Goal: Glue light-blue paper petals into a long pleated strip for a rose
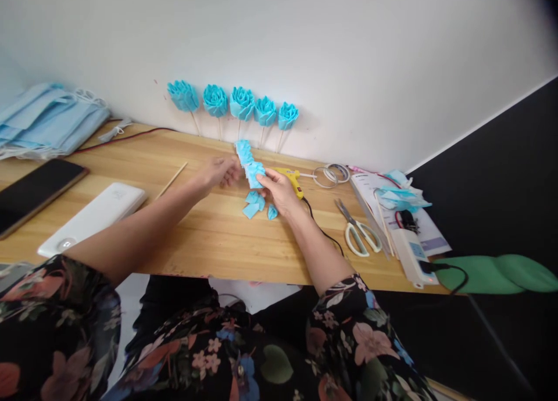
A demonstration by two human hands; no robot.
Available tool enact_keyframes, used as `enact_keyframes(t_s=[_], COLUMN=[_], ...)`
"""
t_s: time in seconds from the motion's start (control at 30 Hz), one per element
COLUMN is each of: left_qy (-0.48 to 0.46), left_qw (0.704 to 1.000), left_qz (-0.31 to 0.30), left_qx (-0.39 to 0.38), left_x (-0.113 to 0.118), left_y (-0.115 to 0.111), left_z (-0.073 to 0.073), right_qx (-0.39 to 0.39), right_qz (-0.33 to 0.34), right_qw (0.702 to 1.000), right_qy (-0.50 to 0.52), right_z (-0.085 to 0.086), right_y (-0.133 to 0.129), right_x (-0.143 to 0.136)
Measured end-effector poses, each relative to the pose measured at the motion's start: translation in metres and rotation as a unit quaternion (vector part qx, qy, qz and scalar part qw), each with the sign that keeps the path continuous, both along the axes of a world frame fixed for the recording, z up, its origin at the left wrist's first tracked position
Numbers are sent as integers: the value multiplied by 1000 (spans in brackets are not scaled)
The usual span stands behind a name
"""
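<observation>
My right hand (282, 190) pinches a light-blue folded petal piece (254, 173) between thumb and fingers. Beyond it, a row of similar blue petals (244, 151) reaches toward the wall; whether it joins the held piece I cannot tell. My left hand (224, 171) is beside that row, its fingers curled in, and anything inside them is hidden. Loose blue cut pieces (253, 204) lie on the table below, with a small folded petal (272, 212) near my right wrist. Partly behind my right hand lies a yellow glue gun (293, 180).
Several blue flowers on sticks (242, 103) lean on the wall. Left are face masks (47, 119), a phone (39, 192), a white power bank (96, 218) and a thin stick (172, 180). Right are scissors (358, 229), tape (337, 173), papers (425, 232) and a power strip (414, 256).
</observation>
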State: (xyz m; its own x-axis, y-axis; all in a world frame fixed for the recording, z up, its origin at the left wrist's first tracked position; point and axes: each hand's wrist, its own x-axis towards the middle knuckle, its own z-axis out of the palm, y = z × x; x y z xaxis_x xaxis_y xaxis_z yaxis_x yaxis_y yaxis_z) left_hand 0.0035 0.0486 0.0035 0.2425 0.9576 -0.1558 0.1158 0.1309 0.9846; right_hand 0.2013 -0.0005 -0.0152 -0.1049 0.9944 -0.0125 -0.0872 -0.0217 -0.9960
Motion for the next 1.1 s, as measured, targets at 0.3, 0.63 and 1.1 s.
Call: enact_keyframes(t_s=[0.3, 0.63, 1.1], left_qy=[-54, -48, -71], left_qw=[991, 990, 986], left_qz=[-116, -135, -151], left_qx=[-41, -1, 24], left_x=[3, 1, 3], left_y=[-21, -19, -23], left_z=[0, -4, -13], right_qx=[8, 1, 14], right_qz=[-10, -15, -66], right_qw=[1000, 1000, 995], right_qy=[0, -5, -69], right_z=[-6, -4, -3], right_y=[1, 2, -3], right_x=[-3, 1, -5])
